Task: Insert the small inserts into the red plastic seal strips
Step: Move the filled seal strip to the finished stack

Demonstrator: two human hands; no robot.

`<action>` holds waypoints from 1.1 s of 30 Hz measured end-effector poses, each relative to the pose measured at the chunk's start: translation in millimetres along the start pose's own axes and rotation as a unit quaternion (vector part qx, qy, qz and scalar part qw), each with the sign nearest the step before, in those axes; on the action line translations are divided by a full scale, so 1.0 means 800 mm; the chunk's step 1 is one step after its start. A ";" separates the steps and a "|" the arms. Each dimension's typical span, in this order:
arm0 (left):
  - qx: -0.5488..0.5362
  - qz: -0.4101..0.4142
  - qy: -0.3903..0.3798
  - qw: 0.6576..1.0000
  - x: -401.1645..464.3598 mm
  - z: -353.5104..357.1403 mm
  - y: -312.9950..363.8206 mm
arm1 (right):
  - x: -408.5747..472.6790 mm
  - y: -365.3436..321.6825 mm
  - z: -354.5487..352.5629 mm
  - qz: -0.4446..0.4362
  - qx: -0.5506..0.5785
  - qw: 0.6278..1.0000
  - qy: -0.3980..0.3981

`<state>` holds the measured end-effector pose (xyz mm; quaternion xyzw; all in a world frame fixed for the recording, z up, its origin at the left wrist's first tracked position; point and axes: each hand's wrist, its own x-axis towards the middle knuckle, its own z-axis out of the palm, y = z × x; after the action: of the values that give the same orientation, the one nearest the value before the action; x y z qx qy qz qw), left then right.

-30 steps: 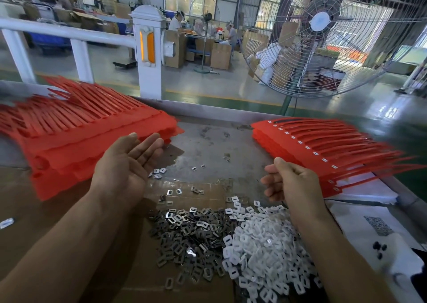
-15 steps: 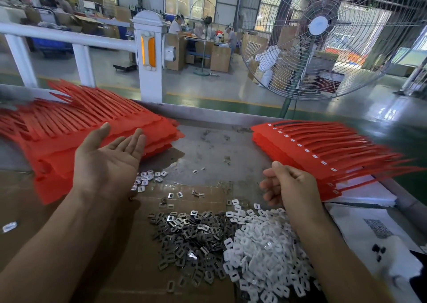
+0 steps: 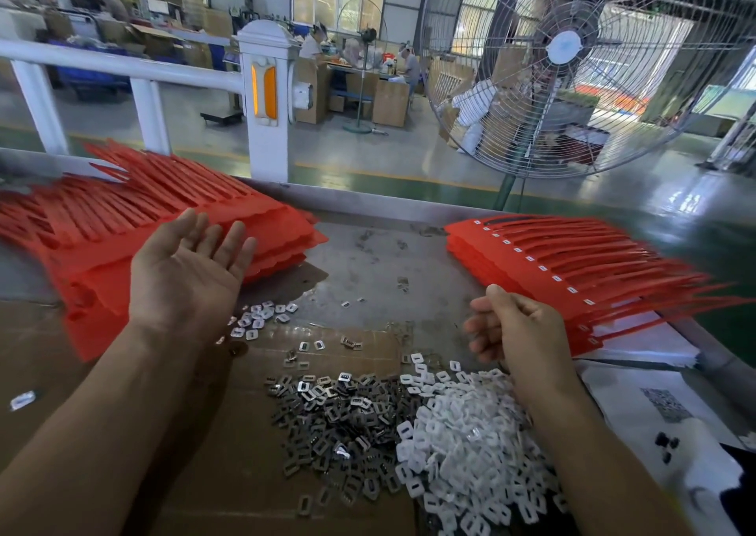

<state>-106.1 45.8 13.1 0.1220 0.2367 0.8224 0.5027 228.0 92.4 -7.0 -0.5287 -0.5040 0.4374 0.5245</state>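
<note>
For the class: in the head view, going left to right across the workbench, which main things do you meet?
Left stack of red strips → left hand → small cluster of inserts → grey metal pile → white plastic pile → right hand → right stack of red strips.

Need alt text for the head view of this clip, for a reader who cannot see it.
A left hand hovers palm up and empty beside a stack of red seal strips, while the right hand, fingers curled, hangs over piles of grey metal inserts and white plastic inserts. More fitted red strips lie right.

left hand (image 3: 190,273) turned palm-up (was palm-down), drawn leftward toward red strips (image 3: 122,224)
</note>
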 end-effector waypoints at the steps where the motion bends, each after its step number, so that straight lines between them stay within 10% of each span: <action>1: 0.014 0.007 0.002 1.000 0.002 0.000 0.001 | 0.000 -0.001 0.000 0.000 0.001 1.000 -0.001; 20: 0.146 0.005 -0.043 0.988 -0.041 0.038 -0.050 | -0.003 -0.001 0.001 -0.014 -0.021 1.000 -0.017; 33: 0.135 -0.096 0.113 0.980 -0.037 0.015 -0.075 | -0.008 -0.008 0.002 -0.019 -0.022 0.999 -0.015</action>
<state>-41.2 45.6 -6.3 0.0719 0.4115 0.7394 0.5279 225.0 86.1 -1.3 -0.5241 -0.5310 0.4242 0.5133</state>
